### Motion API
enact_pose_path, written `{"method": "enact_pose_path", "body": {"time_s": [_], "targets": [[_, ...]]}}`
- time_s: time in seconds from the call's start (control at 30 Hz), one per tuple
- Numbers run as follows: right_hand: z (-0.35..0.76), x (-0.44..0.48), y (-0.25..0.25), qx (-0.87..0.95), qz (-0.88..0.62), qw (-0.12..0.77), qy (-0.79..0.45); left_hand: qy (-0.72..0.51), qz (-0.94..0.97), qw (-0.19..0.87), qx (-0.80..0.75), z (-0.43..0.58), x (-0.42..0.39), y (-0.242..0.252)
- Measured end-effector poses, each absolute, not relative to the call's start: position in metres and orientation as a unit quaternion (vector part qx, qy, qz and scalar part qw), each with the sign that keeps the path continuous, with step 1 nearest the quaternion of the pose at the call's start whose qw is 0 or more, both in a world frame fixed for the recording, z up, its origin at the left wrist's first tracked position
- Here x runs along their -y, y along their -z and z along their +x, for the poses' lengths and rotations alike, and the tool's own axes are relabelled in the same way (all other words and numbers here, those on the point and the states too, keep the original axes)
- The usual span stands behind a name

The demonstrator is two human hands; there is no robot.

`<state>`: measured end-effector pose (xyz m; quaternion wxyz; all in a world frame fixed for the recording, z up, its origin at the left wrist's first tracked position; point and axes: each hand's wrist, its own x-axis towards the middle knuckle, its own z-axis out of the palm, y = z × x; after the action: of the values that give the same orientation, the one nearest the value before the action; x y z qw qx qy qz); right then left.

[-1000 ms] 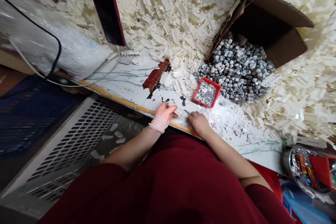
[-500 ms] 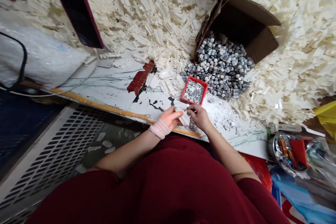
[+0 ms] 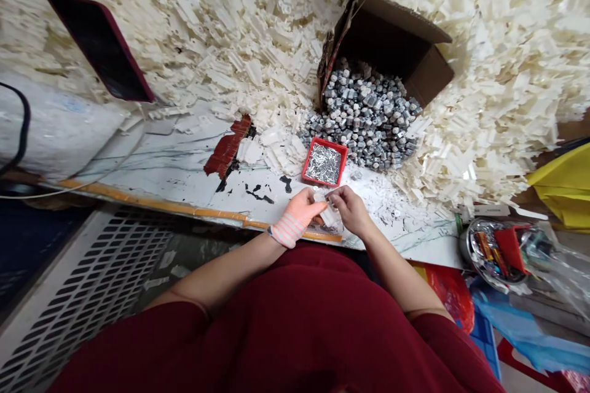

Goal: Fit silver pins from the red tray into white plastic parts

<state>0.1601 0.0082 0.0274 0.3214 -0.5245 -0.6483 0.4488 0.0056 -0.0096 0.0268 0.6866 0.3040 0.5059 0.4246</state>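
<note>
My left hand, in a pale orange striped glove, is closed around a white plastic piece near the table's front edge. Close against that piece is my bare right hand, its thumb and fingertips pinched together; whatever sits between them is too small to make out. Just beyond both hands stands a red square tray filled with small shiny metal pins. Behind it, many small grey and white cylindrical parts spill out of a cardboard box lying on its side.
Heaps of cream-white plastic pieces cover the back and right. A phone stands at the left beside a clear plastic bag. A metal bowl of odds and ends is at the right. Orange tape lines the table edge.
The view has shifted, so most things on the table sit further left. My hands stay together at the white piece, which now appears turned differently in my left hand.
</note>
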Motion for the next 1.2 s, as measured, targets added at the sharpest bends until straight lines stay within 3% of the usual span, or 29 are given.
{"method": "enact_pose_path", "body": {"time_s": [0.13, 0.23, 0.53, 0.73, 0.83, 0.97, 1.2], "targets": [[0.165, -0.009, -0.027, 0.586, -0.521, 0.363, -0.503, -0.418, 0.322, 0.68, -0.51, 0.009, 0.009, -0.026], [0.17, -0.01, -0.025, 0.613, -0.54, 0.355, -0.454, -0.405, 0.353, 0.655, -0.531, 0.008, 0.01, -0.025], [0.172, -0.006, -0.032, 0.824, -0.492, 0.174, -0.222, -0.362, 0.438, 0.601, -0.562, 0.007, 0.014, -0.026], [0.184, -0.01, -0.034, 0.706, -0.542, 0.269, -0.367, -0.388, 0.373, 0.656, -0.53, 0.004, 0.01, -0.018], [0.188, -0.012, -0.029, 0.677, -0.551, 0.242, -0.423, -0.413, 0.333, 0.681, -0.505, 0.0, 0.007, -0.013], [0.19, -0.013, -0.024, 0.704, -0.57, 0.168, -0.389, -0.43, 0.31, 0.673, -0.516, -0.013, 0.003, -0.011], [0.198, -0.033, -0.017, 0.728, -0.589, 0.182, -0.301, -0.443, 0.244, 0.697, -0.508, -0.032, 0.006, -0.01]]}}
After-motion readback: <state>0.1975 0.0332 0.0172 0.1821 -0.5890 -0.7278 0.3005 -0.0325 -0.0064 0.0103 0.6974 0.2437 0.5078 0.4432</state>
